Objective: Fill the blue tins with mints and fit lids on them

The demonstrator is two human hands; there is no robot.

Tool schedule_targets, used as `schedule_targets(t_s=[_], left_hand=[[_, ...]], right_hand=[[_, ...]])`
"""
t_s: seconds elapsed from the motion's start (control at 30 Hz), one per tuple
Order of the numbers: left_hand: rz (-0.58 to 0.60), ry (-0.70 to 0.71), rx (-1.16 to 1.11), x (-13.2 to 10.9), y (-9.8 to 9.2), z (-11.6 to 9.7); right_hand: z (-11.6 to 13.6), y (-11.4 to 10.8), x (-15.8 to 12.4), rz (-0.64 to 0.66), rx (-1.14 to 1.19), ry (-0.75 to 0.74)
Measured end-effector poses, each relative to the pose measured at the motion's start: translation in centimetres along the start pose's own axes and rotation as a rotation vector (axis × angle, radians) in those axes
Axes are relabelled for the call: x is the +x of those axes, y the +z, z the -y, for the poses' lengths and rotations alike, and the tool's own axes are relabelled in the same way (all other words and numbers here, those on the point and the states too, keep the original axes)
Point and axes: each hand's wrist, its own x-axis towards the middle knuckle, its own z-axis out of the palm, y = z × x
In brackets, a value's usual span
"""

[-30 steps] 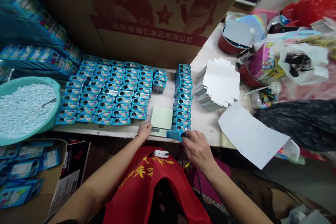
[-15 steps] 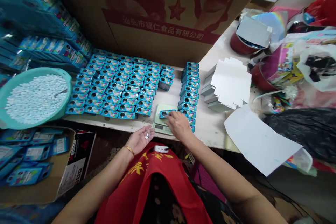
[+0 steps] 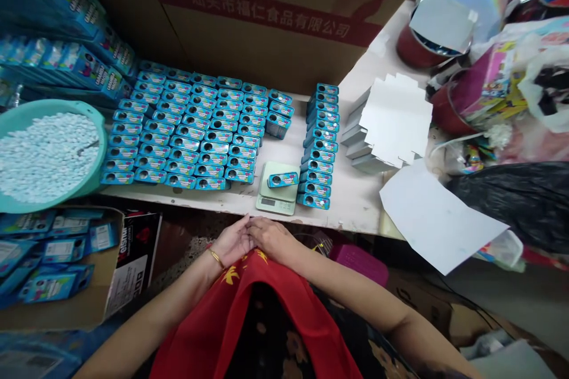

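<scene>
My left hand (image 3: pixel 232 242) and my right hand (image 3: pixel 272 236) meet below the table's front edge, over my red apron. The left hand is cupped, palm turned to the right. My right hand's fingertips are pressed together inside that palm, and what they pinch is hidden. Just beyond them a pale green scale (image 3: pixel 272 199) stands on the white table (image 3: pixel 355 207), with one blue tin (image 3: pixel 283 179) lying on its platform. A block of several blue tins (image 3: pixel 186 130) fills the table to the left, and a column of tins (image 3: pixel 317 142) runs to the right of the scale.
A teal basin (image 3: pixel 11 204) full of white pellets sits at the left. A big cardboard box (image 3: pixel 249 35) walls the back. White card blanks (image 3: pixel 393 127), a loose white sheet (image 3: pixel 438 222), a black bag (image 3: pixel 515 201) and clutter lie right. A carton of blue packs (image 3: pixel 48 260) sits lower left.
My right hand set the blue tin on the scale and drew back to my left palm, which showed a few white pellets half a second ago. Both hands moved toward my lap.
</scene>
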Motion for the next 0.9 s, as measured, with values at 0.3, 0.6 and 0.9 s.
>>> schedule_targets(t_s=[0.3, 0.6, 0.9], left_hand=[[-0.033, 0.029, 0.056, -0.1, -0.9, -0.6], [-0.055, 0.147, -0.038, -0.4, -1.8, -1.7], [0.004, 0.133, -0.023, 0.1, -0.8, -1.5]], right_hand=[[-5.8, -3.9, -2.5, -0.527, -0.049, 0.239], [-11.3, -7.2, -1.2, -0.427, -0.163, 0.322], [-6.7, -5.9, -0.8, -0.353, -0.211, 0.246]])
